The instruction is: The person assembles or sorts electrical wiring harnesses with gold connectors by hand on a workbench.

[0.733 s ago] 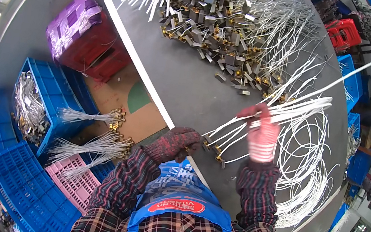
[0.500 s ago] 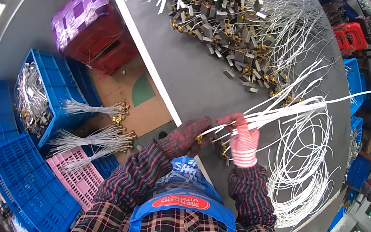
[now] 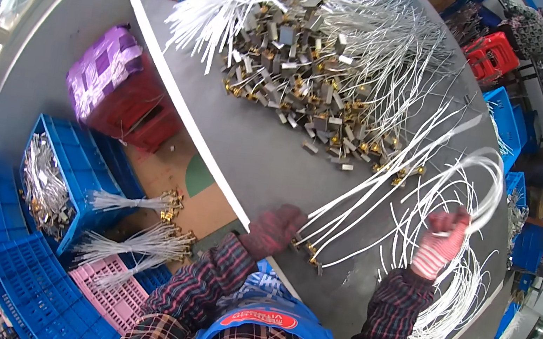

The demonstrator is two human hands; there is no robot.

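1. Wires [image 3: 383, 180], white and thin, lie fanned across the grey table [image 3: 254, 145], their brass-tipped ends gathered at the near edge.
2. Left hand [image 3: 274, 230], in a dark red glove, pinches that gathered end; the fingers are curled shut round the bundle.
3. Right hand [image 3: 441, 242], in a pink-and-white glove, is raised with its fingers closed on one looping strand [image 3: 489, 183].
4. These look light and springy, likely to slither apart, so gripping near the metal ends seems safest.
5. Compared with half a second ago, the right hand has moved away from the left, out to the side, drawing a strand into a loop.
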